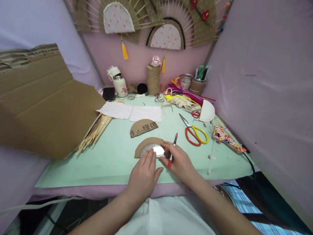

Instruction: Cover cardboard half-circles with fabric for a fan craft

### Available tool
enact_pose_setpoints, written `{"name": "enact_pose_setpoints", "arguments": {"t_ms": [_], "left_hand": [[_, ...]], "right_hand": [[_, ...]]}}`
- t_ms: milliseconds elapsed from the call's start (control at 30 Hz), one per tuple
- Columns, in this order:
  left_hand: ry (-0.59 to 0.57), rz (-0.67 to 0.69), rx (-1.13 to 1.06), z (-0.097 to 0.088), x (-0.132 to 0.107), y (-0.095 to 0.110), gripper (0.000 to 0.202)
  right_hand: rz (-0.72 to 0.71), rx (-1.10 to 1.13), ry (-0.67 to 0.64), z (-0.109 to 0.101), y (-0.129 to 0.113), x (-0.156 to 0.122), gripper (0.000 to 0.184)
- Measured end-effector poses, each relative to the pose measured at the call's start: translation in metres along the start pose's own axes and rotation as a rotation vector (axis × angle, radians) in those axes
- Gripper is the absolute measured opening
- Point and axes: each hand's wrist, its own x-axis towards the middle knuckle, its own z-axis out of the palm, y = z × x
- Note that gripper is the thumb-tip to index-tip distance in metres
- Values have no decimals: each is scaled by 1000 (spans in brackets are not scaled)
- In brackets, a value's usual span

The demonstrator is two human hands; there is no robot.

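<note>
A clear protractor (158, 150) lies on a brown cardboard half-circle (140, 147) near the table's front. My left hand (144, 171) rests with its fingers stretched out over the protractor's left and lower part. At the right end, my right hand (178, 160) touches the cardboard and protractor with its fingertips while a red pen (173, 150) is held between its fingers. Just behind lies a second cardboard half-circle (143, 127) with dark printed characters.
Scissors (193, 130) with red and yellow handles lie to the right, before a patterned glue gun (227, 138). Leftward, a large cardboard sheet (46, 111) leans over bamboo sticks (94, 133). Patterned paper pieces (145, 113), a twine spool (153, 80) and a bottle (119, 83) stand farther back.
</note>
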Motion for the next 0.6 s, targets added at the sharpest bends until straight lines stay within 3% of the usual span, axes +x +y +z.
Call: {"name": "enact_pose_setpoints", "arguments": {"t_ms": [600], "left_hand": [[-6, -40, -50, -5, 1, 1, 42]], "right_hand": [[-7, -54, -9, 0, -1, 1, 33]]}}
